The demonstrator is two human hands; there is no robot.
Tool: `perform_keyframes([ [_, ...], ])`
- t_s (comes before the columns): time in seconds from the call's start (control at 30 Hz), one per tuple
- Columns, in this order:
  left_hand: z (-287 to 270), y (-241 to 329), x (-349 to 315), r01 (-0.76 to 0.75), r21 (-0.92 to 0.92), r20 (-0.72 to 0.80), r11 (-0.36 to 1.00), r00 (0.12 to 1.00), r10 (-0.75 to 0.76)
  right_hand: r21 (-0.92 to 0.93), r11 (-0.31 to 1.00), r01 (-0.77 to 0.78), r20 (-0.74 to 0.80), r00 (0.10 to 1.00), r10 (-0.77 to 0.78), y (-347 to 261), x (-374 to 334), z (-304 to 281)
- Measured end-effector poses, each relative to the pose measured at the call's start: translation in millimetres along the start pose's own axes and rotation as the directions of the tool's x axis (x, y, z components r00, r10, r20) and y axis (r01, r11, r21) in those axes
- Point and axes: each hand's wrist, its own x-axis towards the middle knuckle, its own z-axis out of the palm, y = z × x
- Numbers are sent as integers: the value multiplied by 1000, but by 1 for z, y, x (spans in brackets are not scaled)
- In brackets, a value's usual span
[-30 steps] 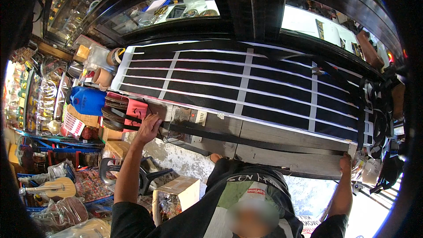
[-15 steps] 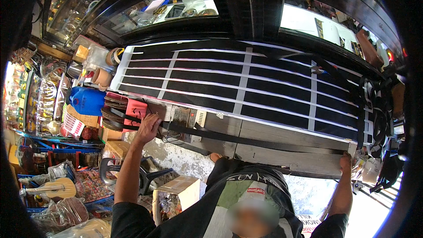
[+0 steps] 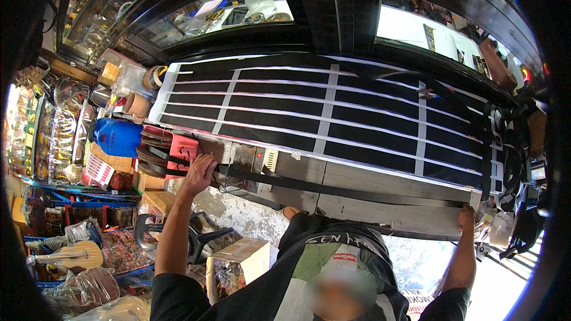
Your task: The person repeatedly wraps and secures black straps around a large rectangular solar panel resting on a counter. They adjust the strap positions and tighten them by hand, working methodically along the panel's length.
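A long black strap [image 3: 357,194] runs nearly straight between my hands along the front of the grey wooden tabletop [image 3: 386,176]. My left hand [image 3: 202,171] is closed over it beside a red plastic holder [image 3: 185,145], which bears several brown discs [image 3: 153,153]. My right hand [image 3: 467,217] grips the strap at the right, by the table's front corner. Both sets of fingers are partly hidden. Beyond the strap lies a white board [image 3: 156,107] covered with broad black strips [image 3: 279,107], with narrow white gaps between them and grey bands crossing them.
A blue jug [image 3: 116,137] and a roll of tape [image 3: 159,76] stand left of the board. Black straps hang in a tangle [image 3: 505,137] at the right. Dark framed glass cabinets [image 3: 333,12] border the far side. A cardboard box [image 3: 241,252] and a chair [image 3: 196,235] stand below left.
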Motion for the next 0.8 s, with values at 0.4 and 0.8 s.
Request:
perform_keyframes([
  [0.4,4,-3,-1,-4,-18,-16,1000,1000,4,-158,986,53,9,999,-52,-7,-9,-25],
  [0.8,6,-4,-2,-38,-38,-56,999,998,35,-384,914,131,113,989,-94,-3,-2,-12],
])
